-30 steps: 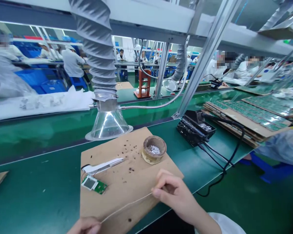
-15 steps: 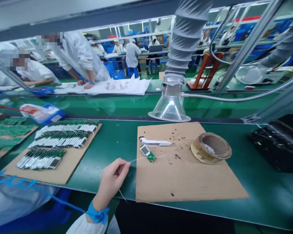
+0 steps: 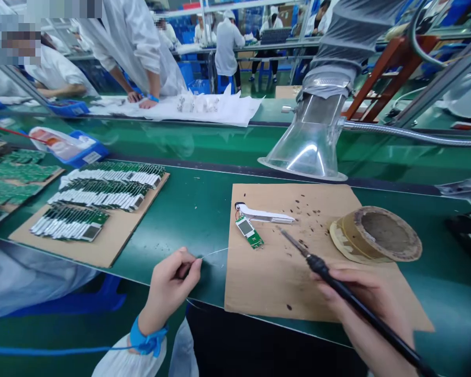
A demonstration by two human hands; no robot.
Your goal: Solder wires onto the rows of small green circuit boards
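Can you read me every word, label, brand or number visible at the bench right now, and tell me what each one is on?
No text can be read in this view.
White label on the blue plastic tray: too small to read.
Orange printing on the clear plastic bag: too blurred to read.
Green circuit board: any markings are too small to read.
Soldering iron: no lettering shows.

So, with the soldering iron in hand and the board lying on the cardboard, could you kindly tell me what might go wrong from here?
The tip of the soldering iron in the right hand points towards the circuit board, so it could touch its small screen. With no clamp visible, the board might slide on the cardboard sheet. The solder wire in the left hand might also snag it.
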